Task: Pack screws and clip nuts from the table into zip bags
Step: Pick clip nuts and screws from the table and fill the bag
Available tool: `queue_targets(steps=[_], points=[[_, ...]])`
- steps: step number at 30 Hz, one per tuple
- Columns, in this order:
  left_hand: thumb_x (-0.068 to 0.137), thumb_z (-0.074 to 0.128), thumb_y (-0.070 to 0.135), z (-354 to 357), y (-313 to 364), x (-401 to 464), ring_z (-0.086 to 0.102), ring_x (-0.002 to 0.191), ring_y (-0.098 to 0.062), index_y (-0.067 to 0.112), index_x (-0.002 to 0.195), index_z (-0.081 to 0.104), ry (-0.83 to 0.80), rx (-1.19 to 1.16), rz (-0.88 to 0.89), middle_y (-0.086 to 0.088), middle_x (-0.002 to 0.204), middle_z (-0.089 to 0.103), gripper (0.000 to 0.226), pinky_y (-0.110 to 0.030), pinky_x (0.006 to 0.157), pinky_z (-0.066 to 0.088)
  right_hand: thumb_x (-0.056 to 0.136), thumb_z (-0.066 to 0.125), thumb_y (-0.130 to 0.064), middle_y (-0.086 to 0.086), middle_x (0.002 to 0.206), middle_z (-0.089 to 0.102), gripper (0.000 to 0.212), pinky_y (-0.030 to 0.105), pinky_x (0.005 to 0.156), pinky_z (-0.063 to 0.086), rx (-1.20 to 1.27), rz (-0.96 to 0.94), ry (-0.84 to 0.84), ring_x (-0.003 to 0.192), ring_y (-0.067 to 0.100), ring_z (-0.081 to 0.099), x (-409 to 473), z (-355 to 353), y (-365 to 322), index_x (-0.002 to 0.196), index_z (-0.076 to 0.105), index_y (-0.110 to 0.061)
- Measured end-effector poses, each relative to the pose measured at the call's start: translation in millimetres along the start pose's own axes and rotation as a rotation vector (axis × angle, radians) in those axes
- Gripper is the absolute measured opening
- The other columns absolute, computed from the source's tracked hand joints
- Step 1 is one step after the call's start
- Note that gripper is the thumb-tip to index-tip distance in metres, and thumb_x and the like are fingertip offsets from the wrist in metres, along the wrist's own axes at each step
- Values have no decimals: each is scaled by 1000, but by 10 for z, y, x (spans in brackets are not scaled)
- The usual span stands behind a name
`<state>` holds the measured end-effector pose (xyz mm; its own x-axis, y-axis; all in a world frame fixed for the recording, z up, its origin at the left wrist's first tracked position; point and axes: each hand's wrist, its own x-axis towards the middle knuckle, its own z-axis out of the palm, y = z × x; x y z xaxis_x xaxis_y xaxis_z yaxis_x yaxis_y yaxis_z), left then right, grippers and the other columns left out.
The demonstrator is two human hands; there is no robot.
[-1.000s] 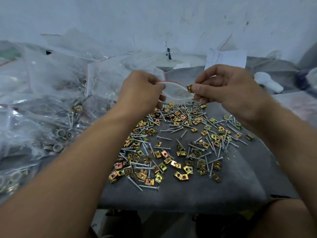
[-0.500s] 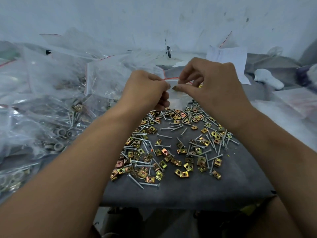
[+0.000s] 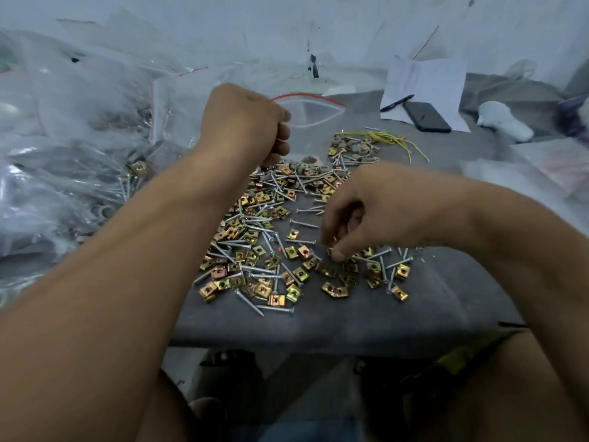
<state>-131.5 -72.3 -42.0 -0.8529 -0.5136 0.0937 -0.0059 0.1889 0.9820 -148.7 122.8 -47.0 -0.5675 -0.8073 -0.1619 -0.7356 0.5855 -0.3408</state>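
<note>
On the grey table (image 3: pixel 318 327) we've still got a big heap to bag up.

Judging by the spread, we're nowhere near done: dozens of gold clip nuts (image 3: pixel 255 275) and silver screws (image 3: pixel 274 309) lie loose and mixed across the middle of the table, and the zip bag (image 3: pixel 310 114) looks close to empty (it's clear plastic, so hard to swear to it). Our left hand (image 3: pixel 245 122) grips that bag by its red-striped mouth, holding it open above the far end of the pile. Our right hand (image 3: pixel 357 215) is down at the near side, fingertips pinching what looks like a clip nut. Filled bags of hardware (image 3: pixel 79 148) are stacked off to the left.
</note>
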Motion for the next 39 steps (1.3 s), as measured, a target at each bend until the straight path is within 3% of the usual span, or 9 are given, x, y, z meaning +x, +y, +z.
queue_targets(steps=[6, 19, 22, 26, 31, 39], points=[[102, 64, 5, -20, 25, -14, 60, 43, -16, 7, 84, 73, 3, 9, 1, -3, 57, 65, 20, -25, 48, 53, 70, 92, -40, -32, 70, 67, 19, 7, 52, 41, -64, 79, 0, 70, -14, 62, 54, 63, 109, 82, 78, -36], [101, 65, 7, -16, -25, 4, 62, 47, -18, 7, 89, 75, -14, 10, 29, -3, 61, 67, 16, -24, 48, 52, 80, 87, -34, -37, 72, 62, 16, 5, 53, 41, -27, 65, -24, 69, -12, 60, 60, 106, 134, 82, 71, -32], [101, 65, 9, -26, -55, 32, 64, 49, -18, 8, 89, 76, -23, 16, 44, 0, 58, 68, 16, -25, 48, 53, 82, 86, -31, -29, 78, 67, 16, 7, 59, 44, 27, 3, -2, 71, -8, 63, 28, 71, 102, 84, 70, -32], [100, 65, 10, -26, -90, 53, 65, 50, -18, 8, 91, 77, -34, 25, 55, -1, 61, 69, 16, -26, 49, 53, 84, 84, -18, 6, 83, 72, 16, 28, 67, 53, 519, -92, 168, 73, 15, 64, -65, -96, 195, 91, 69, -17], [102, 62, 8, 1, -102, 16, 66, 51, -17, 8, 91, 78, -89, 49, 98, -4, 64, 71, 19, -24, 46, 50, 87, 73, -11, 11, 86, 65, 12, 25, 63, 48, 1183, -183, 298, 72, 18, 57, -90, -242, 327, 92, 62, -11], [104, 62, 13, 45, -98, 17, 68, 54, -16, 11, 95, 79, -125, 74, 121, 0, 62, 72, 19, -24, 46, 48, 93, 65, -8, 12, 89, 64, 2, 25, 65, 49, 1366, -206, 330, 74, 16, 56, 26, -254, 383, 94, 65, -6]])
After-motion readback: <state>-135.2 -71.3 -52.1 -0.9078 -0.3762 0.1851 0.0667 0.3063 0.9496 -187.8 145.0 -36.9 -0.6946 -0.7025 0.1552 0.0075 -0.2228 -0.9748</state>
